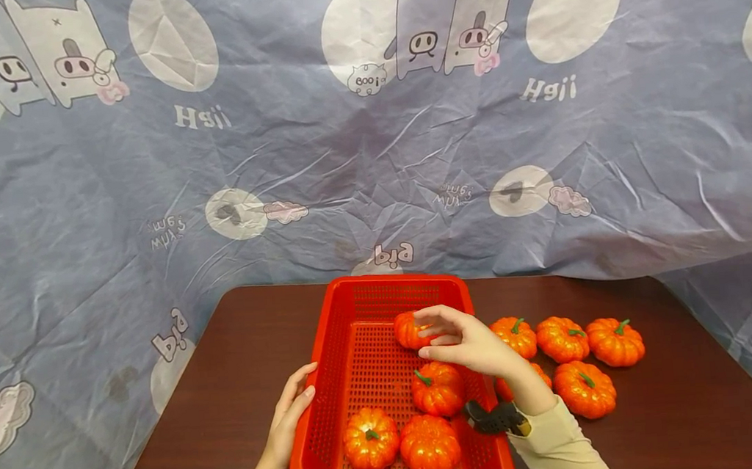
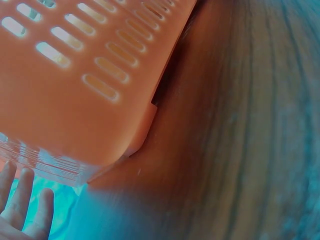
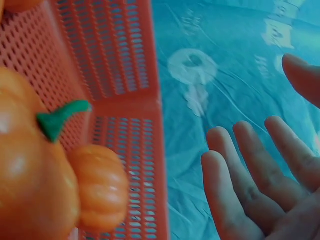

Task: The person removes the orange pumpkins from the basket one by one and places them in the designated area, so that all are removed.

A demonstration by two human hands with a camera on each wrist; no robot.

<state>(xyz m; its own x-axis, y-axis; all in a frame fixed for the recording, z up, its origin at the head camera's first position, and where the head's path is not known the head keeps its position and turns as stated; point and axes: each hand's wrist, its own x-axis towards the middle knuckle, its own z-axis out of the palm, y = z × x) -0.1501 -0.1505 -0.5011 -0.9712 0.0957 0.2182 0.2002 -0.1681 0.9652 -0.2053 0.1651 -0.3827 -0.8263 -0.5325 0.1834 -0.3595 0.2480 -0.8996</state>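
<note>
A red plastic basket (image 1: 359,353) holds several orange pumpkins, one at the far right inside (image 1: 408,331) and others nearer, such as the one with a green stem (image 1: 438,390). My left hand (image 1: 289,418) rests on the basket's left rim, its fingers along the outer wall in the left wrist view (image 2: 25,205). My right hand (image 1: 467,341) is over the basket's right side, beside the far pumpkin and partly covering it. Its fingers are spread and loosely bent, with nothing between them in the right wrist view (image 3: 265,185).
Several more pumpkins lie on the brown table (image 1: 669,417) to the right of the basket, one of them (image 1: 585,389) nearest the front and another (image 1: 615,341) farthest right. A grey-blue cloth (image 1: 317,158) with printed cartoon pigs hangs behind the table.
</note>
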